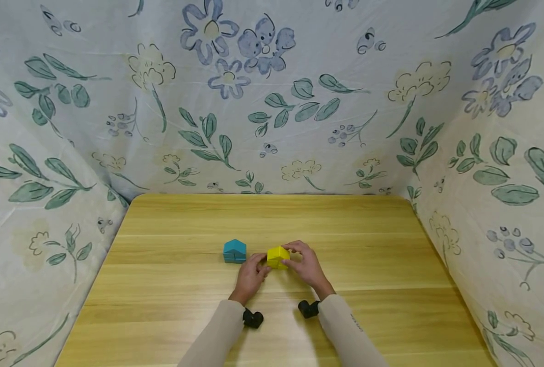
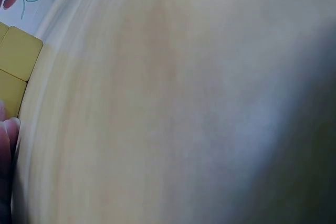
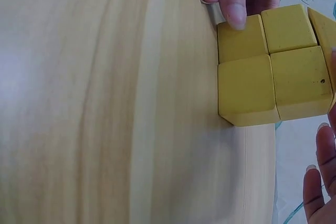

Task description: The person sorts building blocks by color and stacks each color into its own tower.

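Several yellow cubes [image 3: 247,90] stand two by two in a small stack, with a yellow triangular roof block [image 1: 278,253] on top. My left hand [image 1: 251,278] grips the stack's left side, one fingertip against the front of a lower cube. From the right, my right hand [image 1: 306,265] pinches the roof block between thumb and forefinger. Its other fingers [image 3: 313,195] show apart from the blocks in the right wrist view. Only part of the cubes [image 2: 20,53] shows at the left wrist view's edge.
Just left of the yellow stack stands a blue block house [image 1: 234,252] with a pointed roof. Both rest on a wooden table [image 1: 171,300]. Flowered cloth [image 1: 272,153] hangs behind the table and along its sides. Black wrist cameras [image 1: 253,319] sit at both cuffs.
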The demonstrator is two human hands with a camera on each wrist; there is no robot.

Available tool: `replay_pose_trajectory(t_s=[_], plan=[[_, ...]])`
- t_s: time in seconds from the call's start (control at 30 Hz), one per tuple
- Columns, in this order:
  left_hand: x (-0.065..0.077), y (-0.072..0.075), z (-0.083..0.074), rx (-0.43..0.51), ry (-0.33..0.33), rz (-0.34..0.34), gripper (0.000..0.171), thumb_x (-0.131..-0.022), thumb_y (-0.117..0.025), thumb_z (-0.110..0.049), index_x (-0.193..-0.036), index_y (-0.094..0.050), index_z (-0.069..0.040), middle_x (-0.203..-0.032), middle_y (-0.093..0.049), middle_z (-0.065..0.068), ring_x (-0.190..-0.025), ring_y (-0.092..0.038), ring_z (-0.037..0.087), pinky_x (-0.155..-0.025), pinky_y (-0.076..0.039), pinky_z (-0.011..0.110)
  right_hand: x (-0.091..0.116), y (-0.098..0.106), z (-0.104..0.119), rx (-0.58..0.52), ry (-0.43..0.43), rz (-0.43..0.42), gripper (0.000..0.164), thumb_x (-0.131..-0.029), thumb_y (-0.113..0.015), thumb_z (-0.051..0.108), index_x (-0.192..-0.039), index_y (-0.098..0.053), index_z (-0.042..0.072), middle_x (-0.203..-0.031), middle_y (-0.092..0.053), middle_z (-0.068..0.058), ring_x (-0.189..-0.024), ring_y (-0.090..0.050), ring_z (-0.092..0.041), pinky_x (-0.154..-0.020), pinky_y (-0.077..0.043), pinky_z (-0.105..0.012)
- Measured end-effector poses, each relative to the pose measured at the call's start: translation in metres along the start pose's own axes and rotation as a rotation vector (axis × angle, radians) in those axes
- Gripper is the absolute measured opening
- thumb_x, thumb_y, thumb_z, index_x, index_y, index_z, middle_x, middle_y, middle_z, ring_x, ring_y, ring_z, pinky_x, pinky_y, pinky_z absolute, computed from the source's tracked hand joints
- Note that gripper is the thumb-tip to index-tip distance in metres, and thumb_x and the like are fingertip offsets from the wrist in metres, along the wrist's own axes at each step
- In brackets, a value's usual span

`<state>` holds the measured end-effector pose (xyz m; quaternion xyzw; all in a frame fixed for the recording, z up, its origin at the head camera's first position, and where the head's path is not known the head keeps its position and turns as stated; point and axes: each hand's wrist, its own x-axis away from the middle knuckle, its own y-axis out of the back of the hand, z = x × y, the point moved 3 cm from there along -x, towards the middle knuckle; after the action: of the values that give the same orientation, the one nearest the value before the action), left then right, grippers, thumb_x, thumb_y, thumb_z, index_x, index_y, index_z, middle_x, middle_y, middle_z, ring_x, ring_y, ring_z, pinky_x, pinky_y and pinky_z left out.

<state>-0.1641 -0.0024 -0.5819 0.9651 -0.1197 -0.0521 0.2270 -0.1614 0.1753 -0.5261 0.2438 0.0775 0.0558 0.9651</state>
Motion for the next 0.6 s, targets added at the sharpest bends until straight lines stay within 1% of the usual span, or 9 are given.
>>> replay_pose_trajectory(t_s=[0.2, 0.33, 0.5, 0.6], plan=[[0.0004, 0.0017, -0.0013, 0.001, 0.0, -0.002, 0.037, -0.092, -0.065, -0.007, -0.127, -0.057, 0.003, -0.101, -0.06, 0.008, -0.059, -0.054, 0.004, -0.054, -0.05, 0.021, -0.0005, -0.0004, 0.0001, -0.018, 0.001, -0.008, 0.03, -0.083, -0.075, 0.007, -0.112, -0.07, 0.01, -0.111, -0.063, -0.004, -0.102, -0.054, -0.035, -0.088, -0.04, -0.054], [0.001, 0.0022, -0.0004, 0.002, 0.013, 0.003, 0.038, -0.092, -0.065, -0.007, -0.127, -0.057, 0.003, -0.103, -0.06, 0.008, -0.06, -0.054, 0.004, -0.054, -0.05, 0.02, -0.0006, -0.0012, -0.0002, -0.02, -0.006, -0.007, 0.032, -0.082, -0.076, 0.007, -0.113, -0.07, 0.009, -0.111, -0.064, -0.005, -0.101, -0.054, -0.033, -0.088, -0.04, -0.053], [0.0009, 0.0017, 0.0009, 0.001, 0.006, 0.021, 0.041, -0.092, -0.065, -0.009, -0.13, -0.055, 0.002, -0.115, -0.059, 0.01, -0.061, -0.054, 0.004, -0.055, -0.05, 0.02, 0.0002, -0.0002, -0.0028, -0.02, -0.043, 0.003, 0.042, -0.083, -0.077, 0.012, -0.123, -0.065, 0.006, -0.12, -0.061, -0.007, -0.106, -0.053, -0.03, -0.092, -0.04, -0.051], [0.0014, 0.0009, 0.0016, 0.006, -0.011, 0.033, 0.044, -0.093, -0.065, -0.01, -0.133, -0.053, 0.002, -0.124, -0.057, 0.012, -0.063, -0.055, 0.004, -0.056, -0.051, 0.02, 0.0033, 0.0031, -0.0051, -0.05, -0.059, -0.008, 0.05, -0.084, -0.076, 0.016, -0.129, -0.059, 0.004, -0.127, -0.057, -0.009, -0.111, -0.051, -0.031, -0.095, -0.038, -0.052]])
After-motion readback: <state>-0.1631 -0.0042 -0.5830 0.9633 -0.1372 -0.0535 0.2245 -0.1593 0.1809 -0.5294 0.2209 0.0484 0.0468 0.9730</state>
